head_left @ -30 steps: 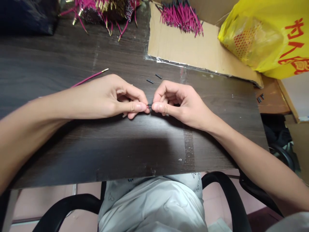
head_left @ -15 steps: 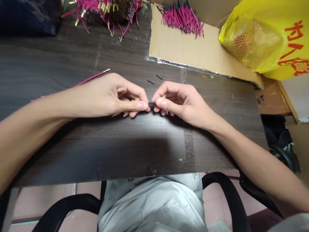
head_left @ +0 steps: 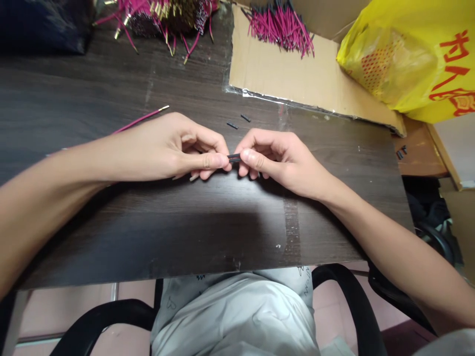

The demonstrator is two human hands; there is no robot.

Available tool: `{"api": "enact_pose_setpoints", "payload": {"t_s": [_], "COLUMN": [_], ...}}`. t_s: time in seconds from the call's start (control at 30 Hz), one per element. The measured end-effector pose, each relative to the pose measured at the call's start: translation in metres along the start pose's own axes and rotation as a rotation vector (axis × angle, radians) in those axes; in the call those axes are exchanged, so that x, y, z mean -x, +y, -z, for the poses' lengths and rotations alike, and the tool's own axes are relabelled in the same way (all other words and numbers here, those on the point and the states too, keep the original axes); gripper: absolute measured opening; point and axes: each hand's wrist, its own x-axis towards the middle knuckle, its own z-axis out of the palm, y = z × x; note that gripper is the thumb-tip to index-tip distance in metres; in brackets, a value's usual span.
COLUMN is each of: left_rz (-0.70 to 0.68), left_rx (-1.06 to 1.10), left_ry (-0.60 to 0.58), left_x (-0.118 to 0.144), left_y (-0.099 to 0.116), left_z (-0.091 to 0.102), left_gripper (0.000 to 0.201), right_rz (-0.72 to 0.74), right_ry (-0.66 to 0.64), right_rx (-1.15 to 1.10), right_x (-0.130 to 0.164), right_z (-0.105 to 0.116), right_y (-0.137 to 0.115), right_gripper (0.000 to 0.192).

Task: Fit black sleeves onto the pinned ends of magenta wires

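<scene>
In the head view, the left hand [head_left: 174,148] and the right hand [head_left: 276,158] meet at the centre of the frame, just above the dark wooden table [head_left: 185,222]. Both are closed in a pinch, thumb against forefinger, on the two ends of a short black sleeve [head_left: 234,157], which spans the small gap between the fingertips. A pink wire [head_left: 143,117] with a brass tip runs out from behind the left hand toward the upper left; it seems to pass through that hand, though the fingers hide the join.

Two loose black sleeve pieces [head_left: 238,121] lie on the table just above the hands. At the upper left of the frame sits a heap of pink wires with brass ends [head_left: 163,15]. At upper centre a cardboard sheet [head_left: 297,84] carries a second bundle of pink wires [head_left: 280,27]. A yellow plastic bag [head_left: 404,54] fills the upper right corner.
</scene>
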Motion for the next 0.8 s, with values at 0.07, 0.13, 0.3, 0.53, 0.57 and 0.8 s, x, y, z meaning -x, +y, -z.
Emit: {"api": "enact_pose_setpoints", "payload": {"t_s": [0.07,0.13,0.3,0.53,0.57,0.8], "left_rz": [-0.013,-0.032,-0.039,-0.074,-0.064,-0.03], "left_rx": [-0.001,0.01,0.036,0.08,0.095,0.119], "left_ry": [0.008,0.026,0.033,0.012,0.007,-0.011], "left_x": [-0.001,-0.003,-0.005,-0.004,-0.005,-0.007], "left_y": [-0.003,-0.007,-0.011,-0.006,-0.008,-0.018], "left_z": [-0.001,-0.001,-0.001,-0.002,-0.002,-0.002], "left_gripper": [0.034,0.036,0.038,0.035,0.036,0.043], "right_rz": [-0.003,-0.019,-0.051,-0.086,-0.091,-0.087], "right_ry": [0.012,0.026,0.055,0.055,0.07,0.218], "right_rx": [-0.003,0.001,0.021,0.082,0.111,0.251], "right_x": [0.0,0.0,-0.001,0.0,0.001,0.003], "right_z": [-0.001,-0.002,-0.004,-0.005,-0.006,-0.016], "right_y": [0.0,0.001,0.0,-0.003,-0.003,-0.001], "right_gripper": [0.043,0.044,0.046,0.043,0.041,0.023]}}
